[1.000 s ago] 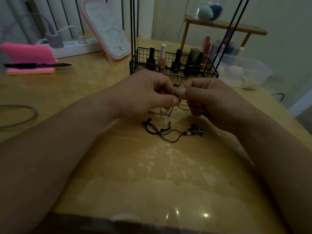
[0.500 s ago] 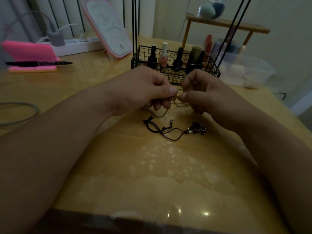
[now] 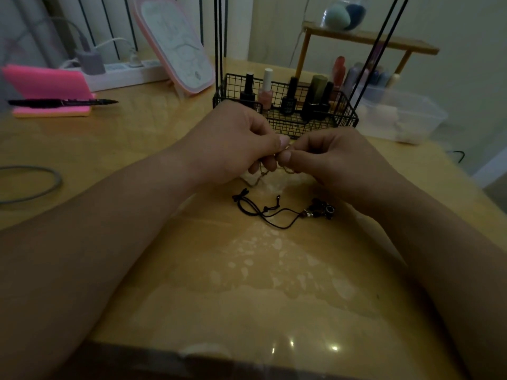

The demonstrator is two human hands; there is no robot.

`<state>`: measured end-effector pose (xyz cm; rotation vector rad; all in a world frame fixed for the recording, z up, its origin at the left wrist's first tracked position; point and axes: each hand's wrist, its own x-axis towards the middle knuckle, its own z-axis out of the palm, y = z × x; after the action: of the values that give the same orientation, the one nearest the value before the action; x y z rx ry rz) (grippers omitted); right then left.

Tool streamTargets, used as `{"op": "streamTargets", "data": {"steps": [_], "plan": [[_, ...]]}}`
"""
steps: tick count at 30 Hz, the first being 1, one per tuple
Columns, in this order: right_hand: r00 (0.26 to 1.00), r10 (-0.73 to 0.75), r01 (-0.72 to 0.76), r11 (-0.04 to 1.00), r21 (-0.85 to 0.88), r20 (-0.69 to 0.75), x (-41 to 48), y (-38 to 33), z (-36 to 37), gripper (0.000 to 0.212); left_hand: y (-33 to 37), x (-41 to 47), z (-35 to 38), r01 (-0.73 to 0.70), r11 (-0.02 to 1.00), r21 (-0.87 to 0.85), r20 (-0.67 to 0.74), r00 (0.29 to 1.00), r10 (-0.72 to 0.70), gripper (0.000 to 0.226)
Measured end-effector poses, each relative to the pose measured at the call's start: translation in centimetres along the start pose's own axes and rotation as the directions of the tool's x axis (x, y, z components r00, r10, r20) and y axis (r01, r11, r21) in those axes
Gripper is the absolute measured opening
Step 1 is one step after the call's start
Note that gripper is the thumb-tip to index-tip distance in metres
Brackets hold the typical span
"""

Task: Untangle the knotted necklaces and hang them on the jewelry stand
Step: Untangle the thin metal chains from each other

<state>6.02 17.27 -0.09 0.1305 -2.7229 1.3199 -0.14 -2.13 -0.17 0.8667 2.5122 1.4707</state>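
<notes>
My left hand (image 3: pixel 233 144) and my right hand (image 3: pixel 334 157) meet just above the table, thumbs and forefingers pinching a thin gold chain necklace (image 3: pixel 260 178). Its loose part droops below the fingers onto the wood. A black cord necklace (image 3: pixel 263 211) with dark beads (image 3: pixel 319 211) lies flat on the table just in front of my hands, touched by neither. The jewelry stand's black wire basket (image 3: pixel 348 112) stands right behind my hands, with thin black rods (image 3: pixel 219 37) rising out of the top of the view.
Several nail polish bottles (image 3: pixel 266 91) stand in the basket. A pink-framed mirror (image 3: pixel 175 45), a power strip (image 3: pixel 123 74) and a pink notepad (image 3: pixel 46 86) with a black pen (image 3: pixel 60 102) lie at back left. A clear plastic box (image 3: pixel 400 116) and a wooden shelf (image 3: pixel 367 41) stand at back right. A grey cable (image 3: pixel 30 182) loops at left.
My hands have stayed in place and my fingertips have shifted slightly on the gold chain, closing together again at the pinch. The black cord necklace has not moved.
</notes>
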Motion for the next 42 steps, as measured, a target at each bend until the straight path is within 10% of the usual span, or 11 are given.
{"op": "streamTargets", "data": {"steps": [25, 42], "plan": [[0.998, 0.042, -0.036, 0.991, 0.131, -0.043, 0.2, -0.2, -0.2, 0.011, 0.0, 0.1, -0.5, 0.064, 0.995, -0.075, 0.083, 0.995, -0.058, 0.015], [0.979, 0.018, -0.079, 0.951, 0.299, 0.203, 0.5, 0.6, -1.4, 0.016, 0.0, 0.0, -0.5, -0.059, 0.998, -0.036, 0.114, 0.992, 0.062, 0.007]]}}
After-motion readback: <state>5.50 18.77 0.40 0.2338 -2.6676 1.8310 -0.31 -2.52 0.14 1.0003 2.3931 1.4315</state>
